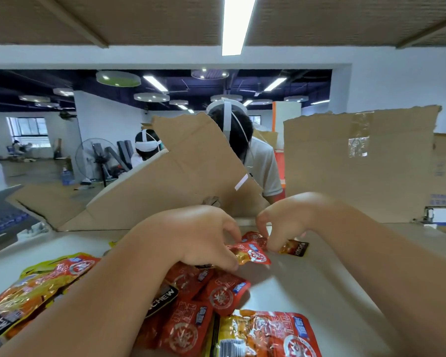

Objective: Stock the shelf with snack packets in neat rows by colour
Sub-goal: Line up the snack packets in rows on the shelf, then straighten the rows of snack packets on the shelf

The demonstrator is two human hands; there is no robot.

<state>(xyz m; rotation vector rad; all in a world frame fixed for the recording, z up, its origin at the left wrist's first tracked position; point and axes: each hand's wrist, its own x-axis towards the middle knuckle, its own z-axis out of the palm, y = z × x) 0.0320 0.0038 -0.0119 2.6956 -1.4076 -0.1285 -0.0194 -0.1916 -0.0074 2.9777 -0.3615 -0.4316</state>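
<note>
Yellow packets (36, 284) are lying at the far left of the white shelf (307, 292), one showing "CHEW" on a black band. Beside them, a heap of red packets (204, 305) is sitting under the left forearm. The left hand (191, 235) is pinching a small red packet (254, 255) just beyond the heap. The right hand (286, 222), its fingers curled down, is gripping a brown packet (294, 249) next to it, whose black-end lettering is too blurred to read.
</note>
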